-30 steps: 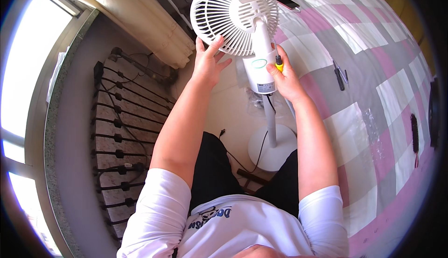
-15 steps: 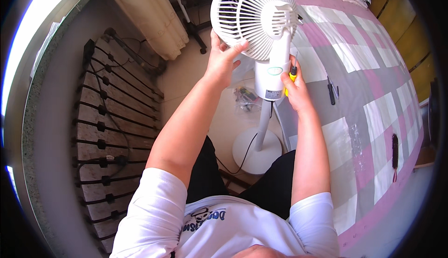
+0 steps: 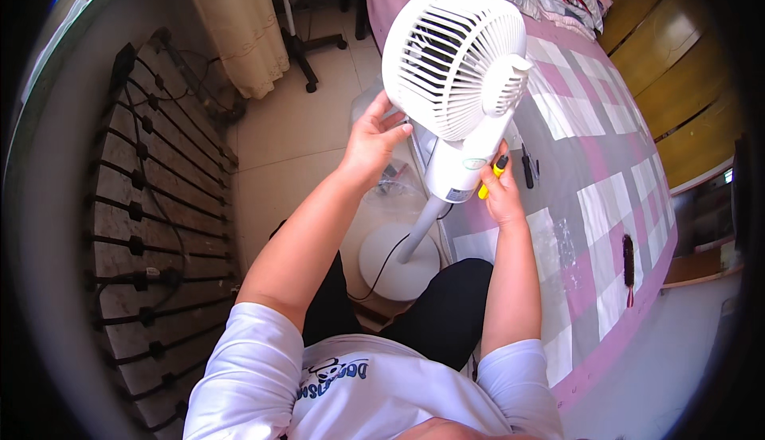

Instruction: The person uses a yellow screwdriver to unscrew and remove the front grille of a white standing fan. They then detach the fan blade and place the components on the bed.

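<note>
A white pedestal fan [image 3: 470, 161] stands between my knees, its pole leaning and its round base [image 3: 382, 273] on the floor. The back of its slatted cage [image 3: 446, 58] faces me, tilted to the right. My left hand [image 3: 370, 141] grips the cage's lower left rim, thumb on the near side, some fingertips hidden behind it. My right hand [image 3: 504, 193] is closed on a yellow and black screwdriver [image 3: 494, 176] and rests against the right side of the motor housing. A dark cord hangs below the housing.
On my right is a bed [image 3: 590, 193] with a checked cover; a dark-handled tool [image 3: 527, 168] and a dark brush [image 3: 629, 261] lie on it. A clear plastic bag [image 3: 394, 189] sits behind the pole. A black rack [image 3: 151, 209] stands left, near a curtain [image 3: 235, 26] and a wheeled stand [image 3: 307, 54].
The view has swung, so the bed shows more. The fan's head has tilted further to the right, with both hands staying on it. The screwdriver is still in my right hand.
</note>
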`<state>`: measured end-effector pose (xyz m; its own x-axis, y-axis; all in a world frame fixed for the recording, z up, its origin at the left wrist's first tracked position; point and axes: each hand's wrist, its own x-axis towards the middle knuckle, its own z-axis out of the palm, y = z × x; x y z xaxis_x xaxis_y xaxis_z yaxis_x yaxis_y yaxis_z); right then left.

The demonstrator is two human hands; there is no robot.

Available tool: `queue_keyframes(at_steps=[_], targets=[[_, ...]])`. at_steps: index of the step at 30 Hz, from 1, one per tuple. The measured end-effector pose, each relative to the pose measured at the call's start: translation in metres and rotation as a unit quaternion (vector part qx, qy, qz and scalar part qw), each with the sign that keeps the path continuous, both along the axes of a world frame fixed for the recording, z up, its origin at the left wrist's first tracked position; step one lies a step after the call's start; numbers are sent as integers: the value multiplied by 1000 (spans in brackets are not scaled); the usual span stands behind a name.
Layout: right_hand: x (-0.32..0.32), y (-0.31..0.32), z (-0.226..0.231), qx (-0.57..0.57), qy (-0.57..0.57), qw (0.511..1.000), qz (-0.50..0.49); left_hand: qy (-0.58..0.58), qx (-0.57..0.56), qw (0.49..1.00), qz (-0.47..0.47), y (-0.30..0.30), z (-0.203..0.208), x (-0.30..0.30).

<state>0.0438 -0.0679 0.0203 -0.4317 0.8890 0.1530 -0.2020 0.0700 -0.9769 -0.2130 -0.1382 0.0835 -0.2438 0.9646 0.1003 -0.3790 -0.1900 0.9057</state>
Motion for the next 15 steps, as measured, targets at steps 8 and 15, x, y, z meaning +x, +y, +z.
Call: queue_keyframes(at_steps=[8, 15], targets=[[15, -14, 10, 15, -70, 997, -37, -19, 7, 1000, -15, -1, -1, 11], [34, -20, 8, -1, -66, 996, -51, -57, -21, 998, -13, -3, 2, 20]])
